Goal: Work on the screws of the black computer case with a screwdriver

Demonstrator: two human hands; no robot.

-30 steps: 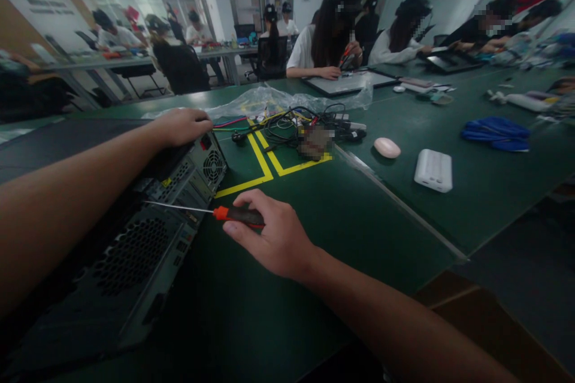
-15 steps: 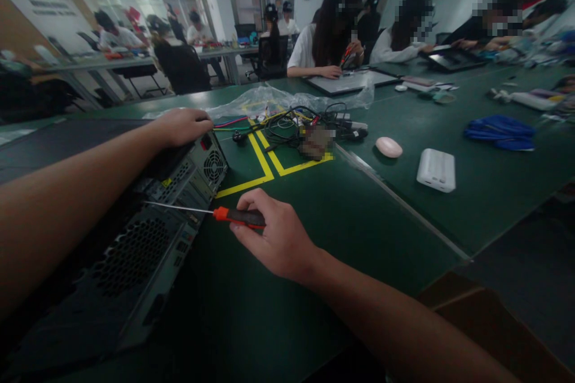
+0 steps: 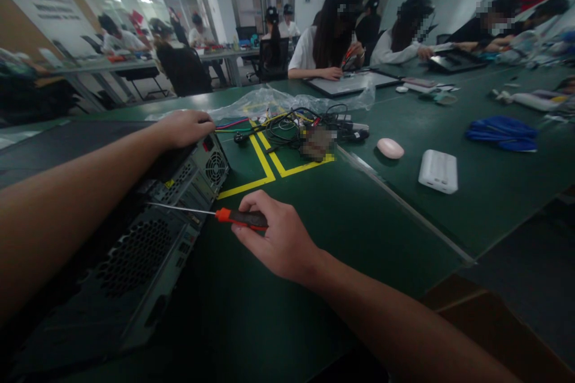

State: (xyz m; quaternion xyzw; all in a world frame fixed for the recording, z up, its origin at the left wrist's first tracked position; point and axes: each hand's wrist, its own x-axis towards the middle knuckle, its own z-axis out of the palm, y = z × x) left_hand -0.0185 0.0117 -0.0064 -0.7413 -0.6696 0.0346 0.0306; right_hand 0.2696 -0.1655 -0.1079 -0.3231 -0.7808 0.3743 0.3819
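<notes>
1. a green table (image 3: 359, 215) is carrying everything, and a dark computer case (image 3: 148, 251) is lying on its side on it, showing its rear panel of vents and a small fan.
2. a wall sign (image 3: 40, 6) is hanging far behind the case; its writing is too blurred to read, and no label on the case is reading clearly either.
3. other people are sitting well beyond the case, working at tablets.
4. a clear plastic bag (image 3: 269, 99) and a cable tangle (image 3: 291, 128) are lying just behind the case, across yellow tape lines (image 3: 263, 161).
5. the left hand (image 3: 186, 127) is resting palm-down on the case's far upper corner, fingers loose and not clasping anything.
6. the right hand (image 3: 278, 239) is clenching the screwdriver (image 3: 238, 217) by its black-and-orange handle, just right of the case.
7. the screwdriver's thin shaft is reaching level to the rear panel; whether the tip is sitting in a screw cannot be told.
8. a white device (image 3: 438, 170) and a pink oval thing (image 3: 390, 148) are lying well right of the case.
</notes>
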